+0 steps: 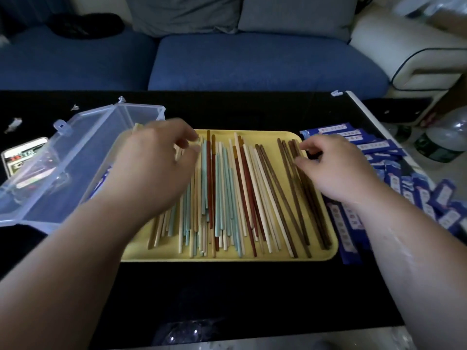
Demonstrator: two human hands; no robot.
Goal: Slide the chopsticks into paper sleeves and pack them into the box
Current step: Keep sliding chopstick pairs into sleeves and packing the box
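Several chopsticks [227,193] in cream, teal, red and dark brown lie lengthwise on a yellow tray [273,256] at the table's middle. My left hand [151,168] hovers over the tray's left side, its curled fingertips touching the cream chopsticks near their far ends. My right hand [336,170] rests on the tray's right edge, its fingertips pinching the dark brown chopsticks [290,157]. Blue paper sleeves [394,178] lie piled to the right of the tray. A clear plastic box [63,157] stands open at the left, with a few blue sleeves showing inside, partly hidden by my left forearm.
A phone [22,155] lies left of the box under its clear lid. Paper scraps [15,123] dot the black table's far left. A plastic bottle [444,137] stands off the table's right edge. A blue sofa [252,61] runs behind the table.
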